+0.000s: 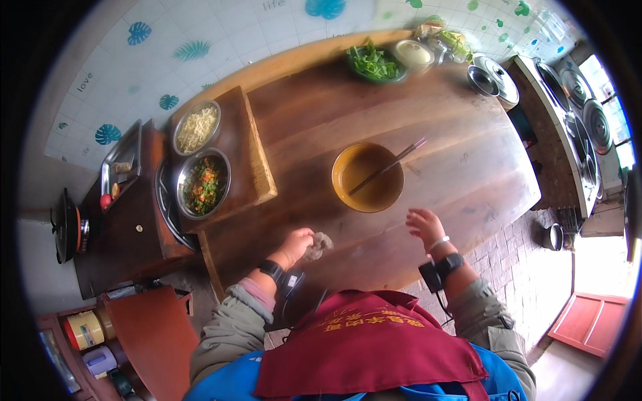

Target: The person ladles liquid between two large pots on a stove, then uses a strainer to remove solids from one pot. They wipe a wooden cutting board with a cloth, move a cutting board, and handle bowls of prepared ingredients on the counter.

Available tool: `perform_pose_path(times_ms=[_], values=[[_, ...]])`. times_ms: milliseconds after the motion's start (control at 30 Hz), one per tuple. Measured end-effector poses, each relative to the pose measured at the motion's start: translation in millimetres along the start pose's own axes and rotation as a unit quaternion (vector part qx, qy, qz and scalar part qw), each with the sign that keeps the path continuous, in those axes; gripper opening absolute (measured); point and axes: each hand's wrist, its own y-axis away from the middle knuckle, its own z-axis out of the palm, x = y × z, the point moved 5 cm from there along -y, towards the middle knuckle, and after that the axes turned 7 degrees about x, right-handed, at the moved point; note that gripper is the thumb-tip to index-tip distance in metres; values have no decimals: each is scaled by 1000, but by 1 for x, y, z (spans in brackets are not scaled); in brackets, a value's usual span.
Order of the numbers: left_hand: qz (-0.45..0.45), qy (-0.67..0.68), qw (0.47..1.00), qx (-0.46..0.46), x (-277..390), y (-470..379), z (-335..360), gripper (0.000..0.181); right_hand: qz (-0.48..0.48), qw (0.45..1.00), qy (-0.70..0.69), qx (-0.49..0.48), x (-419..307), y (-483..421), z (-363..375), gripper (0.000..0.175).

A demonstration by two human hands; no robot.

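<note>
My left hand [297, 244] grips a crumpled grey-brown cloth [319, 246] above the near part of the wooden table [301, 135]. My right hand [424, 226] holds nothing, its fingers somewhat apart, near the table's front. Beyond and between both hands stands a yellow-brown bowl [341, 176], apart from either one. A pair of dark chopsticks [386, 167] leans in it, the ends sticking out over the right rim. The bowl's inside looks brownish; whether it holds liquid I cannot tell.
On a raised board [241, 145] at left sit a metal bowl of chopped vegetables [204, 186] and one of pale strips [197, 129]. Leafy greens [373, 61] fill a basin at the back. A dark bowl [483, 81] stands far right. A metal tray [120, 155] lies farther left.
</note>
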Motion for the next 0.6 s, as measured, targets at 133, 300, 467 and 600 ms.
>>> perform_pose_path(times_ms=[133, 300, 467, 600], values=[[-119, 230, 962, 84, 5, -9, 19, 20, -24, 995, -92, -37, -52, -60, 24, 42], [1, 196, 977, 82, 58, -51, 57, 39, 76, 977, -115, -165, -76, -91, 46, 36], [-138, 259, 956, 6, 65, -64, 78, 45, 104, 968, -63, -222, -72, -90, 49, 28], [-174, 349, 916, -95, 64, -58, 83, 33, 65, 972, -14, -223, -64, -83, 46, 27]])
